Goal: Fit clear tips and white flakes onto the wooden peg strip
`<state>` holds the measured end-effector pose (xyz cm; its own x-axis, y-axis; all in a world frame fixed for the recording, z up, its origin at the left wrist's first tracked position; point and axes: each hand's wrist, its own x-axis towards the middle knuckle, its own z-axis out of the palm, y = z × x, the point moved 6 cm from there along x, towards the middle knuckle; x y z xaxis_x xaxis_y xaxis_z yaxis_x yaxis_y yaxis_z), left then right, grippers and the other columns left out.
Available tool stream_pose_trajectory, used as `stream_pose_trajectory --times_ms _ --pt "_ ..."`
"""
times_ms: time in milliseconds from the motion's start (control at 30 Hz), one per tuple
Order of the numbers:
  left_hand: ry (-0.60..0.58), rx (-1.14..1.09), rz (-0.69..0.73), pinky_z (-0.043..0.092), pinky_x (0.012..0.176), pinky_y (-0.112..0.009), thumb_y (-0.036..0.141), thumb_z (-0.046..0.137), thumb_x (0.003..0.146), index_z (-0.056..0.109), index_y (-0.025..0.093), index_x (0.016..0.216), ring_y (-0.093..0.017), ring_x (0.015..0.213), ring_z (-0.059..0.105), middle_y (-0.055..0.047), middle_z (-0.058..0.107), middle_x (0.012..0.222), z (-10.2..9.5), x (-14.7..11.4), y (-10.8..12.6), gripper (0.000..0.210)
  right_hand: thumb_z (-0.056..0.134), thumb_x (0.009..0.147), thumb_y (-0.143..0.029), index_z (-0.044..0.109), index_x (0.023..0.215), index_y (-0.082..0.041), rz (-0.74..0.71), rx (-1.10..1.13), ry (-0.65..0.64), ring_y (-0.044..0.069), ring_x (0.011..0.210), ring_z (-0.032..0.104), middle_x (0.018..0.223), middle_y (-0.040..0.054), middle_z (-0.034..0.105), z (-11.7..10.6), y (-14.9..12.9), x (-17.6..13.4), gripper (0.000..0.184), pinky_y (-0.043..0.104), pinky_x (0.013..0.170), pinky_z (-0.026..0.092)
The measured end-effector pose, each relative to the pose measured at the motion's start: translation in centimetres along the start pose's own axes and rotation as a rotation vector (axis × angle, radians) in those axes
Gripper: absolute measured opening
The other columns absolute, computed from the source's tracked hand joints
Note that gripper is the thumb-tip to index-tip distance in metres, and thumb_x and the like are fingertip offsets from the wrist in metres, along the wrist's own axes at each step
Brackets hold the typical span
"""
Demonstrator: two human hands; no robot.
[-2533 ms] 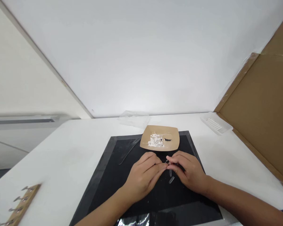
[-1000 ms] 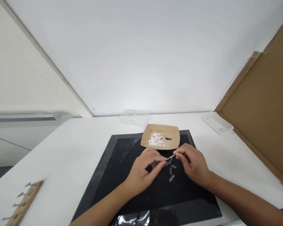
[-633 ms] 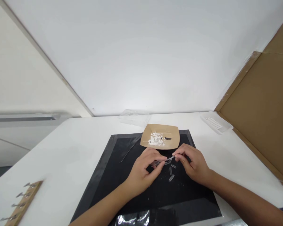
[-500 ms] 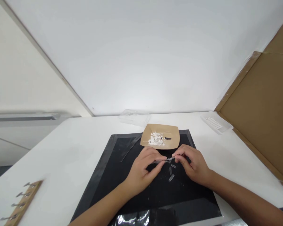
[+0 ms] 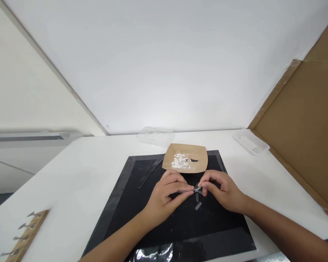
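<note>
Over the black mat (image 5: 186,225), my left hand (image 5: 164,194) pinches a clear plastic piece (image 5: 196,189) between thumb and fingers. Most of that piece is hidden by the fingers. My right hand (image 5: 221,189), its thumb and fingertips closed, grips the other side of the same small clear plastic. The fingertips of both hands are close together. Just below them lie small clear nail tips (image 5: 198,206), shaped like long false nails, some partly covered by my right fingers. Behind my hands is a brown paper tray (image 5: 200,151) with white bits (image 5: 181,161) and a dark sliver (image 5: 194,160) in it.
A thin dark rod (image 5: 150,174) lies left of the tray. Clear plastic packaging (image 5: 155,136) rests by the wall. A translucent tray (image 5: 258,146) with white strips stands at right, by a cardboard panel (image 5: 303,134). At front left is a wooden strip with metal hooks (image 5: 27,233).
My right hand has shifted slightly down and left, bringing its fingertips nearer to my left ones. The clear piece between them sits a little lower, and the loose nail tips are more covered.
</note>
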<state>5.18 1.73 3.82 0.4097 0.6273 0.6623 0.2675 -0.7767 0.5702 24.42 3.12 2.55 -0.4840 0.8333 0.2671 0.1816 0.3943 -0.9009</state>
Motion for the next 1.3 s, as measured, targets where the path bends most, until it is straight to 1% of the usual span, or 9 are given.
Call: stream_pose_trajectory --times_ms 100,233,400,600,667,833,1067,1233,1300 --pt "0.005 -0.008 -0.002 0.056 0.079 -0.031 0.018 0.078 0.095 0.083 0.025 0.102 -0.018 0.085 0.067 -0.003 0.075 0.085 0.1 -0.1 0.0 0.011 0.058 0.109 -0.037 0.069 0.091 -0.021 0.007 0.003 -0.027 0.016 0.076 0.068 0.078 -0.0006 0.072 0.1 0.0 0.0 0.026 0.03 0.079 0.053" --pt "-0.008 -0.02 -0.007 0.055 0.079 -0.032 0.016 0.077 0.096 0.081 0.025 0.104 -0.017 0.086 0.066 -0.002 0.076 0.087 0.3 -0.1 0.1 0.013 0.06 0.108 -0.036 0.07 0.086 -0.021 0.009 0.001 -0.036 0.016 0.079 0.07 0.08 0.0003 0.074 0.2 0.0 0.0 0.029 0.03 0.081 0.053" --pt "-0.033 -0.03 0.006 0.054 0.079 -0.032 0.013 0.077 0.095 0.081 0.025 0.104 -0.017 0.086 0.065 -0.002 0.077 0.088 0.5 0.0 0.5 0.016 0.064 0.105 -0.042 0.073 0.09 -0.02 0.098 0.128 -0.128 0.016 0.079 0.073 0.081 0.0014 0.077 0.4 0.6 0.1 0.028 0.03 0.081 0.055" --pt "-0.051 -0.013 0.038 0.054 0.079 -0.033 0.014 0.076 0.096 0.08 0.025 0.103 -0.018 0.086 0.064 -0.003 0.077 0.087 0.8 -0.1 0.7 0.013 0.068 0.103 -0.044 0.074 0.093 -0.018 0.187 0.213 -0.227 0.017 0.079 0.075 0.079 0.002 0.078 0.4 1.5 0.2 0.029 0.03 0.081 0.056" --pt "-0.047 -0.005 0.038 0.054 0.079 -0.033 0.014 0.075 0.097 0.08 0.025 0.104 -0.018 0.086 0.064 -0.003 0.077 0.087 0.8 -0.1 0.6 0.014 0.069 0.102 -0.045 0.075 0.094 -0.018 0.192 0.224 -0.211 0.017 0.079 0.075 0.078 0.0019 0.078 0.2 1.6 0.3 0.029 0.03 0.081 0.057" --pt "-0.017 0.021 0.03 0.053 0.079 -0.033 0.015 0.072 0.098 0.08 0.025 0.107 -0.018 0.084 0.065 -0.003 0.076 0.087 0.5 -0.1 0.5 0.015 0.067 0.103 -0.045 0.077 0.1 -0.019 0.147 0.117 -0.131 0.017 0.079 0.073 0.083 0.0024 0.078 -0.2 1.1 0.4 0.027 0.031 0.08 0.057" --pt "-0.022 0.029 -0.029 0.052 0.079 -0.032 0.013 0.07 0.099 0.075 0.023 0.104 -0.018 0.085 0.064 -0.002 0.071 0.087 0.6 -0.4 0.2 0.012 0.063 0.106 -0.046 0.074 0.105 -0.019 0.128 0.11 -0.154 0.016 0.08 0.071 0.083 0.0013 0.075 -0.2 0.8 0.3 0.028 0.03 0.08 0.055" --pt "-0.015 0.063 0.008 0.053 0.08 -0.032 0.013 0.07 0.098 0.074 0.022 0.106 -0.018 0.086 0.064 -0.003 0.07 0.088 0.6 -0.5 0.2 0.012 0.068 0.103 -0.044 0.07 0.109 -0.02 0.121 0.117 -0.194 0.015 0.078 0.067 0.089 0.0021 0.073 0.1 0.9 0.0 0.025 0.028 0.073 0.054" --pt "-0.017 0.069 0.008 0.053 0.079 -0.032 0.015 0.069 0.099 0.074 0.022 0.106 -0.018 0.086 0.064 -0.003 0.07 0.088 0.6 -0.5 0.2 0.012 0.07 0.101 -0.043 0.069 0.107 -0.021 0.075 0.069 -0.165 0.015 0.079 0.066 0.094 0.0025 0.073 0.1 0.8 0.0 0.022 0.028 0.072 0.054"
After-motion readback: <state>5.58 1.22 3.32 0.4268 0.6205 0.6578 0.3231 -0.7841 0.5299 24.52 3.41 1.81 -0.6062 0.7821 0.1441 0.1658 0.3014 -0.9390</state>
